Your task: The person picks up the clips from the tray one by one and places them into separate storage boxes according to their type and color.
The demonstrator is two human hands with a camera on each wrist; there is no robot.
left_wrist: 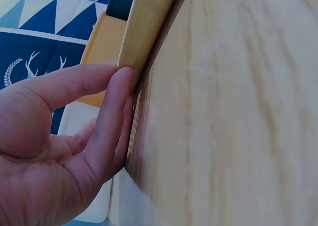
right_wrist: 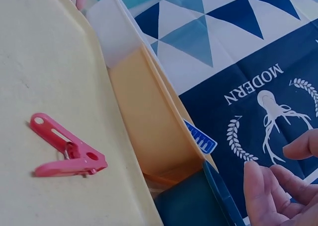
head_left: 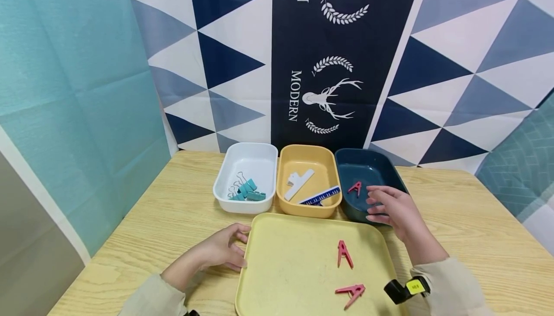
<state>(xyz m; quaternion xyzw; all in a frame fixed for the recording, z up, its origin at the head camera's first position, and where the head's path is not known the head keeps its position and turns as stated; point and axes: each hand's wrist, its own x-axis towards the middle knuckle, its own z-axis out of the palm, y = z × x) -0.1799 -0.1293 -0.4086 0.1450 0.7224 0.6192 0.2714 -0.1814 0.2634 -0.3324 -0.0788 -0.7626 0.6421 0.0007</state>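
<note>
My left hand (head_left: 225, 247) is at the left edge of the yellow tray (head_left: 294, 253), its thumb and fingertips touching the rim from outside. My right hand (head_left: 396, 208) hovers over the near right side of the dark blue tub (head_left: 389, 176), fingers apart and loosely bent, with nothing between them. One red clothespin (head_left: 356, 189) lies inside that tub, left of my right fingertips. On the tray's right half lie two more, an upper clothespin (head_left: 344, 254) and a lower clothespin (head_left: 351, 294); the right wrist view shows one pink-red clothespin (right_wrist: 69, 149) close up.
A white tub (head_left: 225, 176) holds several teal binder clips (head_left: 247, 190). Between it and the dark blue tub, an orange tub (head_left: 307, 155) contains a white clip (head_left: 298, 183) and a blue ruler-patterned clip (head_left: 321, 195). The tubs line the wooden table's (head_left: 190, 181) back edge, before a patterned cloth.
</note>
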